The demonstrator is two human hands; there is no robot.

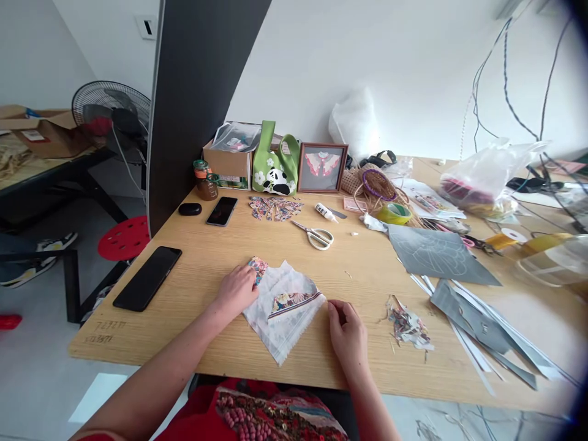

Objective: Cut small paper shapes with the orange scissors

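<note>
A thin white cloth (280,331) lies on the desk in front of me, one part folded over to show a printed floral patch with a striped edge (294,303). My left hand (237,291) rests at the cloth's upper left, fingers curled down on a small colourful floral piece (258,268) there. At the right corner of the cloth is my right hand (348,334), its thumb and forefinger pinched together at the fabric edge. White-handled scissors (319,239) lie beyond the cloth. A heap of fabric scraps (408,324) sits right of my right hand.
Two phones (147,278) lie at the left, near a black case (190,209). Farther back are cut floral pieces (275,208), a glue bottle (325,212), a green panda bag (275,168) and a framed picture (322,168). Grey sheets (441,254), strips and green tape (394,213) cover the right.
</note>
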